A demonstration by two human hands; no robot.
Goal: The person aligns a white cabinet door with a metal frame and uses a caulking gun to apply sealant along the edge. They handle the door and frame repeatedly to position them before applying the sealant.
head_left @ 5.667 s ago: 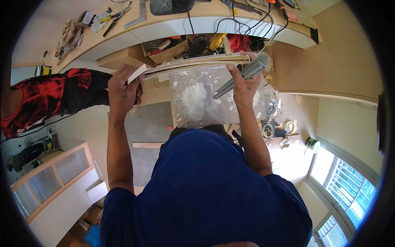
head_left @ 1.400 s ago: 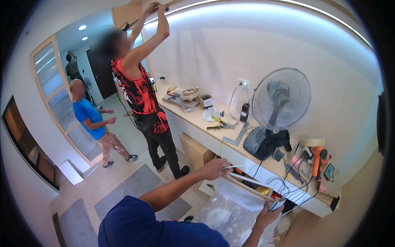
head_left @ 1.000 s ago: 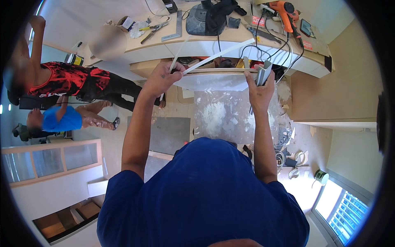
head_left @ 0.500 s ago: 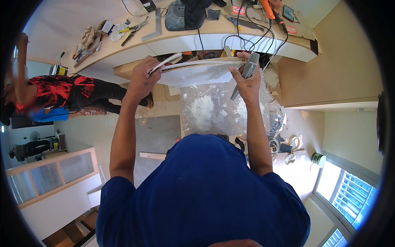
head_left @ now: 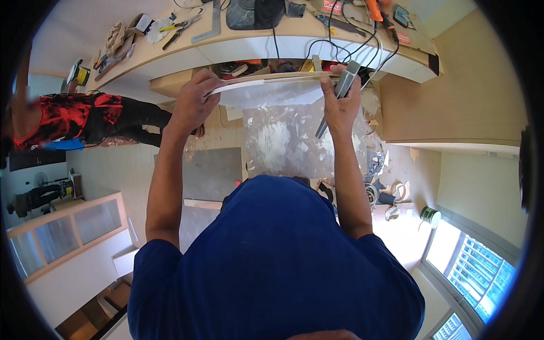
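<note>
Left hand [head_left: 195, 102]: fingers curled in against the thumb, almost no gap left, pinching the near end of a narrow white strip [head_left: 241, 85].
White strip: pokes out from the left fingertips and runs rightward, slightly away from the body, along the top edge of a white panel [head_left: 272, 97].
White panel: spans between the two hands, its pale face hanging below the strip; its right end reaches the right thumb (whether the thumb actually presses on it, I can't tell from here).
Right hand [head_left: 342, 110]: partly closed, thumb on the near side and fingers wrapped round behind, gripping a grey channel [head_left: 347, 79].
Grey channel: slants through the right grip, upper end standing out above the fingers, lower end slipping down to the left of the wrist.
Stained board [head_left: 277, 130]: lies below and between the hands, blotched with white.
Counter [head_left: 243, 50]: stretches beyond both hands, with pliers [head_left: 175, 35] and a metal square [head_left: 212, 25] past the left one, and an orange power tool [head_left: 374, 10] with dark cords [head_left: 330, 54] past the right.
Co-worker [head_left: 62, 119]: well to the left of the left hand, in a red and black top.
Floor mat [head_left: 215, 170]: dark grey, just right of the left forearm.
Green can [head_left: 430, 216]: well to the right of the right forearm, near the window [head_left: 479, 272].
</note>
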